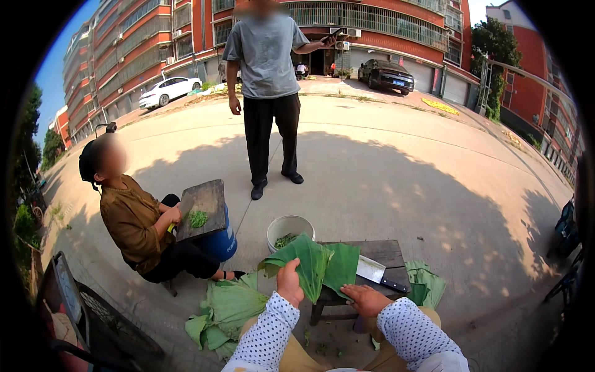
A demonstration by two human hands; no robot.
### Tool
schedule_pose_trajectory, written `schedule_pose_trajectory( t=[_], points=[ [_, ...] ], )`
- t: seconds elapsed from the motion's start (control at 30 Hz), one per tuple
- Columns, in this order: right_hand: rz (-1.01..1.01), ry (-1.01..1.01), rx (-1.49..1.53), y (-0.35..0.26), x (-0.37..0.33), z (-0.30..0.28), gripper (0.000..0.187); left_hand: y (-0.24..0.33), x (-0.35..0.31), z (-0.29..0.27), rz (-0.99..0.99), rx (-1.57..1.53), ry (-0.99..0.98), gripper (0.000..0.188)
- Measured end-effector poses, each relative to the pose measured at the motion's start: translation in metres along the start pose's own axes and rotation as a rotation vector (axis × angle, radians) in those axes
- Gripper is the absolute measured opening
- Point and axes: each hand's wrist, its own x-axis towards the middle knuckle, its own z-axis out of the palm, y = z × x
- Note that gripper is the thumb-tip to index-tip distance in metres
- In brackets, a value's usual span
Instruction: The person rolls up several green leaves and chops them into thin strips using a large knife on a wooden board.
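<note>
In my left hand (289, 284), closed around its edge, is a large green lotus leaf (305, 260) raised over the near left side of a low dark wooden table (385, 249). My right hand (367, 301) is at the table's near edge, its fingers pressed on the lower corner of a second lotus leaf piece (342, 268) that lies on the wood. Whether the two leaf pieces are joined is hidden where they overlap. Just right of them a cleaver (372, 270) with a black handle lies flat on the tabletop.
A white bucket (273, 234) holding chopped greens stands beyond the table. Lotus leaves (232, 310) lie on the ground at left, more leaves (427, 286) at right. A seated person (133, 217) works at a board (207, 201) on a blue drum. Another person (263, 68) stands ahead.
</note>
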Motion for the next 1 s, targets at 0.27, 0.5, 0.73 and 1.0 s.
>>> schedule_pose_trajectory(
  t=[0.27, 0.5, 0.73, 1.0],
  points=[
    [-0.012, 0.041, 0.006, 0.002, -0.003, 0.001, 0.055, 0.001, -0.007, 0.007, 0.019, 0.022, -0.005, 0.03],
    [0.044, 0.179, 0.232, -0.003, 0.001, -0.016, 0.047, -0.002, 0.003, -0.005, 0.037, 0.036, -0.012, 0.033],
    [0.248, 0.424, 0.534, 0.0, 0.002, -0.052, 0.038, 0.003, -0.002, 0.002, 0.025, 0.01, -0.023, 0.031],
    [0.493, 0.711, 1.438, 0.03, 0.009, -0.1, 0.034, 0.008, 0.002, -0.008, 0.052, 0.036, 0.018, 0.035]
  ],
)
